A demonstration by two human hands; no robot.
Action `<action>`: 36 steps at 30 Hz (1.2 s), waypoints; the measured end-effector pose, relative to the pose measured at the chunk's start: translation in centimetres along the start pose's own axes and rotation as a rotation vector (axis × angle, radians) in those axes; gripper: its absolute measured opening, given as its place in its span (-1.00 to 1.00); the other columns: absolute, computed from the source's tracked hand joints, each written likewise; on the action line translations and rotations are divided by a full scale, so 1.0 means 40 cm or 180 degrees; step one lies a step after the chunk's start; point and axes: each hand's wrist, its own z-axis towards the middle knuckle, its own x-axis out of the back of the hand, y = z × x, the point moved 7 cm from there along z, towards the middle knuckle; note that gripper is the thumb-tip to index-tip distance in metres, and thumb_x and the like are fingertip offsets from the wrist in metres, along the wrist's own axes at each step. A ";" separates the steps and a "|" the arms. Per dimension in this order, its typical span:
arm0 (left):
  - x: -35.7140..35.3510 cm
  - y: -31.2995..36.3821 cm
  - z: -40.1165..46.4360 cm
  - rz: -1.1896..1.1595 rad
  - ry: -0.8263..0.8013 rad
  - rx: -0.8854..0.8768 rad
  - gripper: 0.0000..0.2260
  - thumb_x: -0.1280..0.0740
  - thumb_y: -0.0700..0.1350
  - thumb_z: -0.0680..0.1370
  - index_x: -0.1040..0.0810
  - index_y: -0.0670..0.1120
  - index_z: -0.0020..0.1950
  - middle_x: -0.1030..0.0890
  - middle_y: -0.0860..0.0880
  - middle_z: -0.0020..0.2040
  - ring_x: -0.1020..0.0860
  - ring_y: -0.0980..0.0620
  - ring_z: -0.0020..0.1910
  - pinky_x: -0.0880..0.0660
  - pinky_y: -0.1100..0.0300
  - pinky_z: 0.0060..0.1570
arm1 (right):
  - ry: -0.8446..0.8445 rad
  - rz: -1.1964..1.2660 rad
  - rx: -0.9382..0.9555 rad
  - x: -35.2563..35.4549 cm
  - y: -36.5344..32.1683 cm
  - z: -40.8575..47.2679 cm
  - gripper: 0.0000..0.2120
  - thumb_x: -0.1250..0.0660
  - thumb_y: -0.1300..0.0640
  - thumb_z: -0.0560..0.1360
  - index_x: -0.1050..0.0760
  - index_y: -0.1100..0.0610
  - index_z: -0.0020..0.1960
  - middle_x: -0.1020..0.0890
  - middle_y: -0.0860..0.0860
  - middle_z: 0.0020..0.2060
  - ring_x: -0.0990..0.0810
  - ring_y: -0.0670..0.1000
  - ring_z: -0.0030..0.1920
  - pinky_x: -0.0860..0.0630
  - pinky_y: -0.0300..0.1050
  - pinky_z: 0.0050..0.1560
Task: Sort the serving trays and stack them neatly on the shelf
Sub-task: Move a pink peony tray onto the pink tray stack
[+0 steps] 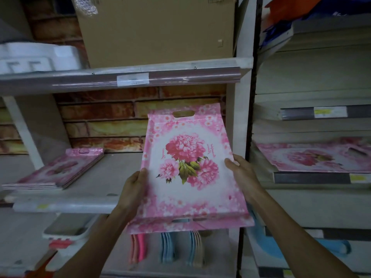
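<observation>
Both forearms reach up from the bottom edge toward a pink serving tray (188, 171), which is held in the air in front of the middle shelf (94, 183). It has a white centre printed with big pink flowers and green leaves, a border of small blossoms, and a handle slot cut in the far end and in the near end. The left hand (133, 189) grasps the left long edge, with the thumb lying on the rim and the fingers hidden under the tray. The right hand (242, 169) grasps the right long edge in the same way, thumb on top and fingers below. The tray is tilted, its far end higher than its near end, and that far end reaches over the shelf board while the near end hangs out past the front edge. On the left part of this same shelf lies a stack of pink trays (60, 170) with the same flower pattern, flat and well apart from the held one. Another pink tray (313, 155) rests flat on a shelf in the next unit to the right. A large cardboard box (156, 29) stands on the upper shelf, and beside it on the left is a white foam piece (38, 57). Behind the shelves the wall (104, 121) shows a brick pattern. Below the held tray some pink, blue and beige plastic items (166, 249) stand upright in a row; what they are I cannot tell.
</observation>
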 end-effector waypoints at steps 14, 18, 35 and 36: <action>-0.050 0.002 0.296 0.0506 -0.0062 -0.0138 -0.84 -0.21 -0.17 0.62 -0.40 -0.24 0.14 -0.50 -0.14 -0.30 -0.42 -0.03 -0.42 -0.39 0.18 -0.49 | 0.0063 -0.0758 0.0146 -0.071 0.035 0.264 -0.73 -0.20 0.28 0.59 -0.51 0.19 0.26 -0.63 0.17 0.14 -0.59 0.23 0.14 -0.50 0.19 0.25; -0.063 -0.016 0.375 0.0840 -0.0174 -0.0154 -0.83 -0.21 -0.15 0.62 -0.43 -0.25 0.11 -0.53 -0.14 -0.27 -0.47 -0.04 -0.40 -0.43 0.14 -0.42 | 0.0150 -0.1032 0.0106 -0.086 0.069 0.319 -0.71 -0.18 0.29 0.58 -0.53 0.20 0.25 -0.63 0.15 0.15 -0.59 0.12 0.02 -0.52 0.17 0.23; -0.164 -0.194 0.510 0.1883 -0.0436 -0.0132 -0.80 -0.17 -0.15 0.63 -0.50 -0.26 0.05 -0.65 -0.23 -0.03 -0.59 -0.18 -0.17 -0.43 0.16 -0.18 | 0.0174 -0.2220 -0.0276 -0.105 0.231 0.415 -0.71 -0.10 0.30 0.60 -0.53 0.28 0.20 -0.61 0.14 0.01 -0.52 0.05 -0.12 -0.37 -0.29 -0.26; -0.167 -0.196 0.513 0.1932 -0.0454 -0.0173 -0.78 -0.16 -0.14 0.63 -0.51 -0.26 0.08 -0.65 -0.26 -0.01 -0.60 -0.19 -0.16 -0.45 0.14 -0.15 | 0.0150 -0.2219 -0.0267 -0.104 0.238 0.415 -0.71 -0.09 0.29 0.61 -0.52 0.27 0.21 -0.60 0.12 0.01 -0.52 0.05 -0.12 -0.36 -0.32 -0.29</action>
